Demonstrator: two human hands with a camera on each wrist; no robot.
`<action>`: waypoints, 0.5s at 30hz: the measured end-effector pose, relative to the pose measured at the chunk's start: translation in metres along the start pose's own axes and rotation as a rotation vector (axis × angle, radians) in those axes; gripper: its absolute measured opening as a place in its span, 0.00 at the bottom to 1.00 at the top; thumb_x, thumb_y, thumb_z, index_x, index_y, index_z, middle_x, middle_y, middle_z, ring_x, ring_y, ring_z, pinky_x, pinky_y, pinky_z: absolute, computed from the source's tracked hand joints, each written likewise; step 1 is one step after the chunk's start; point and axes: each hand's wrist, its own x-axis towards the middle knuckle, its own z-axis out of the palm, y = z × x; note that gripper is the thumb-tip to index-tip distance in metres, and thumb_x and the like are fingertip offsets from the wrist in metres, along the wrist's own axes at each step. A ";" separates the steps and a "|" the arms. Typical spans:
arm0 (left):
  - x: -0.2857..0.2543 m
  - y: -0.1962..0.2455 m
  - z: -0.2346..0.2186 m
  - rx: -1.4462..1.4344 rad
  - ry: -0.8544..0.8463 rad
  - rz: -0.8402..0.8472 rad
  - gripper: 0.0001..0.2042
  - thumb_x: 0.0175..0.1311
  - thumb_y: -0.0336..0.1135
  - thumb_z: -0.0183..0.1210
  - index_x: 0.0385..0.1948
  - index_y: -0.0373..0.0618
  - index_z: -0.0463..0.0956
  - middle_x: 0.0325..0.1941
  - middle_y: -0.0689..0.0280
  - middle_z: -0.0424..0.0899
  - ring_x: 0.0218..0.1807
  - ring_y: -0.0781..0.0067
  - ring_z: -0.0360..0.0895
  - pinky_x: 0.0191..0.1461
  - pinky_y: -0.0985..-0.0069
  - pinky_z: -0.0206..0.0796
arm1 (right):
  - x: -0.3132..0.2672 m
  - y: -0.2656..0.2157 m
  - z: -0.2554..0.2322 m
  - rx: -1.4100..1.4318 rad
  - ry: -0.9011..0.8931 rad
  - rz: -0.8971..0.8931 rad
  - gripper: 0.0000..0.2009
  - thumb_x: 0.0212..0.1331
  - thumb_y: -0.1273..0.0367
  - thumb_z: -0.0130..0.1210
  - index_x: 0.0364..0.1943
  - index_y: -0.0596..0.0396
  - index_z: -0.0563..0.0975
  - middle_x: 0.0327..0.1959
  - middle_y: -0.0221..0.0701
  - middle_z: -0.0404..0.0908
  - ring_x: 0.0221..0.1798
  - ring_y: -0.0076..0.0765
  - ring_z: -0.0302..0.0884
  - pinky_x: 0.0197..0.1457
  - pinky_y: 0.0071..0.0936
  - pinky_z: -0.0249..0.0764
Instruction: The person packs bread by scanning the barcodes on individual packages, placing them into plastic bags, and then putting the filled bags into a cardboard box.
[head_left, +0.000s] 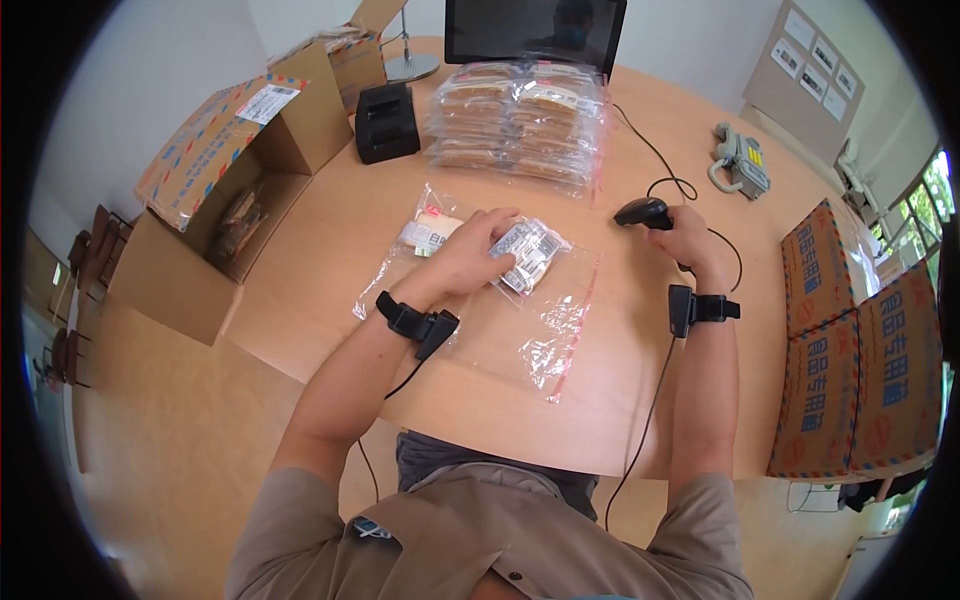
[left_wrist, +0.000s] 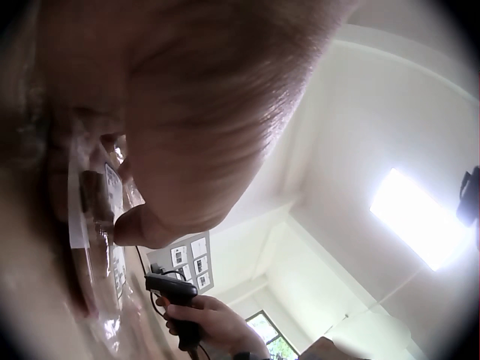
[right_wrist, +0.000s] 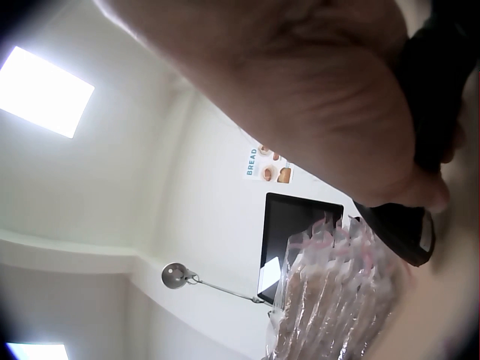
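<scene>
My left hand (head_left: 475,252) grips a small plastic-wrapped packet (head_left: 532,258) with a printed label facing up. In the left wrist view the thumb lies against the side of the packet (left_wrist: 116,195). A large clear plastic bag (head_left: 500,345) with a red-edged strip is spread flat beneath it on the table. Just left of that hand is another wrapped packet (head_left: 432,232) with a red and white label. My right hand (head_left: 690,245) holds a black barcode scanner (head_left: 643,212) by its handle, its head pointing left toward the packet. The scanner (left_wrist: 171,286) also shows in the left wrist view.
A stack of clear-bagged packets (head_left: 515,125) stands before the monitor (head_left: 535,30). An open carton (head_left: 175,265) is at left, near a black device (head_left: 387,123). Printed cartons (head_left: 860,350) and a telephone (head_left: 740,162) are at right. The scanner's cable (head_left: 655,150) crosses the table (head_left: 320,280).
</scene>
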 end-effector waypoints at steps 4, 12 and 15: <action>-0.004 0.018 -0.014 -0.310 -0.076 -0.202 0.42 0.66 0.24 0.66 0.84 0.46 0.59 0.62 0.56 0.77 0.60 0.68 0.80 0.64 0.73 0.75 | 0.000 0.001 0.002 0.018 -0.048 0.036 0.16 0.56 0.65 0.74 0.47 0.56 0.90 0.37 0.38 0.92 0.43 0.38 0.90 0.49 0.38 0.82; -0.005 0.032 -0.032 -0.568 -0.062 -0.062 0.42 0.65 0.19 0.62 0.84 0.40 0.57 0.61 0.59 0.78 0.57 0.73 0.81 0.61 0.75 0.75 | -0.006 -0.006 -0.006 -0.136 0.083 -0.021 0.21 0.56 0.63 0.77 0.51 0.60 0.88 0.42 0.40 0.92 0.45 0.40 0.90 0.52 0.37 0.84; 0.000 0.038 -0.029 -0.718 -0.074 0.105 0.33 0.59 0.15 0.60 0.71 0.41 0.78 0.55 0.64 0.76 0.58 0.74 0.78 0.69 0.73 0.70 | -0.022 -0.036 -0.026 -0.078 0.279 -0.087 0.24 0.57 0.61 0.76 0.54 0.61 0.87 0.44 0.42 0.91 0.47 0.40 0.90 0.54 0.36 0.84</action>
